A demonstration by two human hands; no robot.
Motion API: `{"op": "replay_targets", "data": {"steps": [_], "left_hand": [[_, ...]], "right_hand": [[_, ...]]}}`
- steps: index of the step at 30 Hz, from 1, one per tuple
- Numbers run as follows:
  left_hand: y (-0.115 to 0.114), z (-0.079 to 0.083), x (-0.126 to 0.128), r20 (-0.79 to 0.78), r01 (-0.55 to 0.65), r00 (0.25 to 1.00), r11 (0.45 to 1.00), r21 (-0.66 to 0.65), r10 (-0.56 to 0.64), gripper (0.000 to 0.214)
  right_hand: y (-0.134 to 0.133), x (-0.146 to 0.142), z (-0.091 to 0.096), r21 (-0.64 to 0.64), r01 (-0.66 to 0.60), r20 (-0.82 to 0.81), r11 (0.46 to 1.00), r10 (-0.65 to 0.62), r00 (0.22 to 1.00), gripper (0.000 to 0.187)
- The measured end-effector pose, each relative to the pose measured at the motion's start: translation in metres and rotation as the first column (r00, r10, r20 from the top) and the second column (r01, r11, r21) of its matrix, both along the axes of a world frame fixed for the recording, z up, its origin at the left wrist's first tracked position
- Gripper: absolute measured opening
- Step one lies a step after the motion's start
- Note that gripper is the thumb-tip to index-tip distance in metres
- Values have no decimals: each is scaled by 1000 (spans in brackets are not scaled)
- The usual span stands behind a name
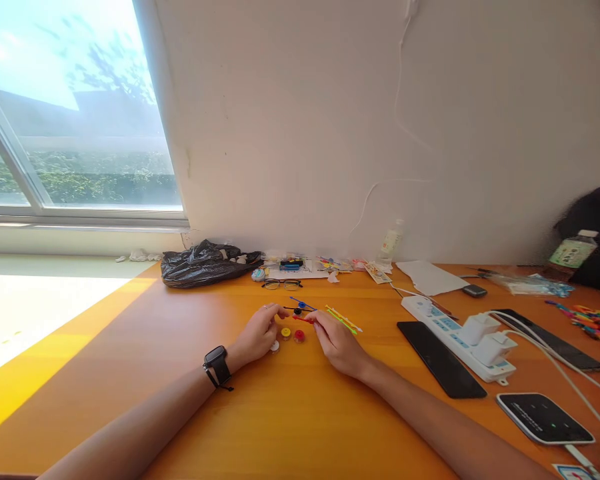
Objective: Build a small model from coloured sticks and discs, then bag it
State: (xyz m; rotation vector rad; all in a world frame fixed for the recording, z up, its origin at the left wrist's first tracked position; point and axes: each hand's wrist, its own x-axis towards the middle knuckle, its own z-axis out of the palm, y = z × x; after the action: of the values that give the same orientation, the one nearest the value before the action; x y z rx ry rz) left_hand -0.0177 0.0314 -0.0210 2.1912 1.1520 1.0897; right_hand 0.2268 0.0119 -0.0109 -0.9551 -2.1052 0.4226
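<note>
My left hand (260,331), with a black watch on its wrist, rests on the orange table (260,413), fingers curled and pinching the end of a small red stick (300,318). My right hand (337,340) pinches the stick's other end. Between the hands lie a yellow round piece (285,332), a red round piece (299,335) and a white one (275,345). Just beyond lie a blue stick (301,304) and yellow-green sticks (344,320).
A black plastic bag (205,262), glasses (281,285) and small clutter line the wall. To the right are a white power strip (455,333) with chargers, three phones (440,359), bottles and a pile of coloured sticks (594,321).
</note>
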Motion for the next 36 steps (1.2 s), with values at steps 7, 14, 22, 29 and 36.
{"op": "replay_targets", "data": {"steps": [7, 14, 22, 29, 36], "left_hand": [[-8, 10, 0, -55, -25, 998, 999, -47, 23, 27], [-8, 9, 2, -93, -22, 995, 1000, -7, 21, 25], [-10, 13, 0, -78, -26, 997, 999, -25, 24, 28], [-14, 17, 3, -67, -44, 997, 997, 57, 48, 24], [-18, 19, 8, -298, -40, 951, 991, 129, 77, 10]], "right_hand": [[-1, 0, 1, -25, -3, -20, 1000, 3, 1000, 28], [1, 1, -3, -39, -8, -26, 999, 7, 1000, 29], [8, 1, -11, -109, -45, -160, 993, 27, 987, 24], [12, -2, -10, -219, -46, -304, 975, -23, 952, 14], [16, -1, -12, -307, -15, -343, 952, -96, 935, 20]]}}
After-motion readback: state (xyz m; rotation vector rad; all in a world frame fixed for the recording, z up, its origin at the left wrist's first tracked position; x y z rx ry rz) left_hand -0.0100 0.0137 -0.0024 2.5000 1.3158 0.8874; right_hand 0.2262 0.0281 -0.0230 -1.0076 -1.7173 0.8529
